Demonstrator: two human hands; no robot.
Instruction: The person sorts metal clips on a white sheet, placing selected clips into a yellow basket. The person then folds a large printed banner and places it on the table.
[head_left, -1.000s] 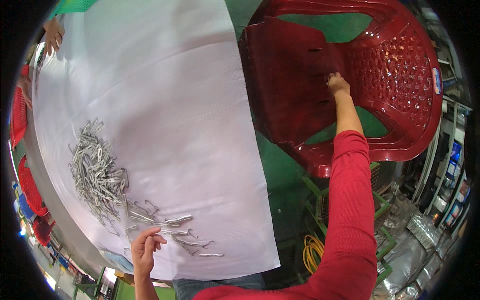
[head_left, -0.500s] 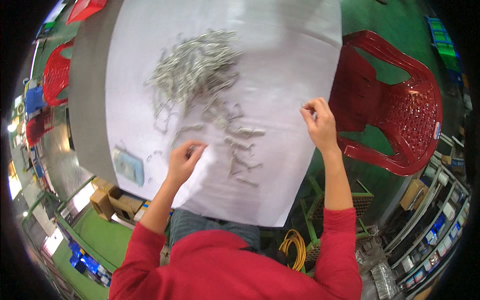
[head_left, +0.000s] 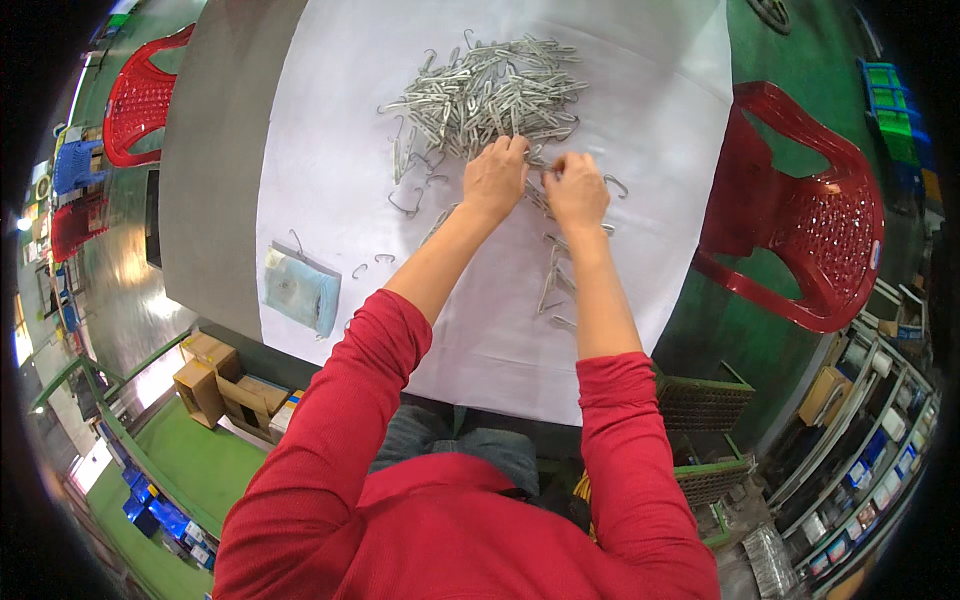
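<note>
A heaped pile of slim silvery metal pieces with hooked ends (head_left: 485, 95) lies on the far half of the white-covered table. My left hand (head_left: 495, 182) is at the pile's near edge, its fingers curled and their tips mostly hidden by the back of the hand. Just to its right, my right hand (head_left: 578, 195) has thumb and fingers pinched together. Whatever either hand holds is too small or hidden to make out. Several like pieces (head_left: 552, 280) lie loose beside and beneath my right forearm. A bent wire hook (head_left: 617, 186) rests right of my right hand.
Loose wire hooks (head_left: 405, 204) lie left of my left hand. A flat light-blue packet with a grey patch (head_left: 300, 290) sits at the table's near left. A red plastic chair (head_left: 800, 215) stands against the right edge; another red chair (head_left: 135, 100) is beyond the left side.
Both hands, apart before, have come together at the pile's near edge. My left hand moved forward and right; my right moved left. The view has shifted, so the table appears farther right.
</note>
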